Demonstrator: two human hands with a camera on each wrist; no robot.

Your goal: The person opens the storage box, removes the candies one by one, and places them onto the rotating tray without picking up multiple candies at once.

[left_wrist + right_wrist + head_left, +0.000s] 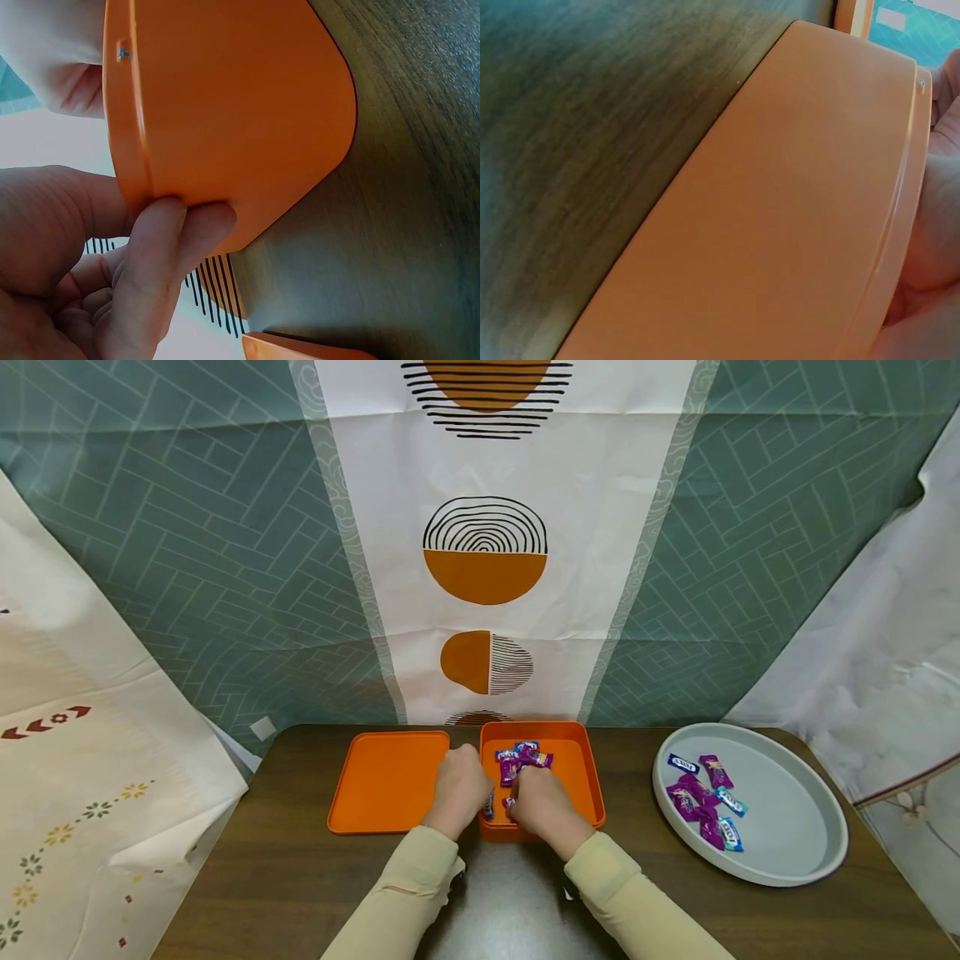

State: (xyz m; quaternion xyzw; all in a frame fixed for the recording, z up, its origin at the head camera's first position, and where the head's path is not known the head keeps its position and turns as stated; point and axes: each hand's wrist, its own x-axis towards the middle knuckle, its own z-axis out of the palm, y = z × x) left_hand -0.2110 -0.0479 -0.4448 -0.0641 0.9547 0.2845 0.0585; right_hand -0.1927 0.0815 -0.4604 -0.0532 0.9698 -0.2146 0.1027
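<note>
In the head view an orange box (581, 772) stands at the middle of the table with several small wrapped candies (510, 770) inside, mostly purple and blue. My left hand (461, 789) is at its left front corner. The left wrist view shows the left fingers (154, 232) pinching the box wall (247, 105) at the rim, one finger behind it. My right hand (542, 800) reaches over the front wall into the box, bent down among the candies. Its fingertips are hidden behind the front wall (765, 210) in the right wrist view, so any grip is out of sight.
A flat orange lid or tray (390, 781) lies left of the box. On the right stands a round pale grey tray (787, 810) with several wrapped candies (697, 793) at its left side. A patterned cloth (525, 610) hangs behind the dark wooden table (300, 877).
</note>
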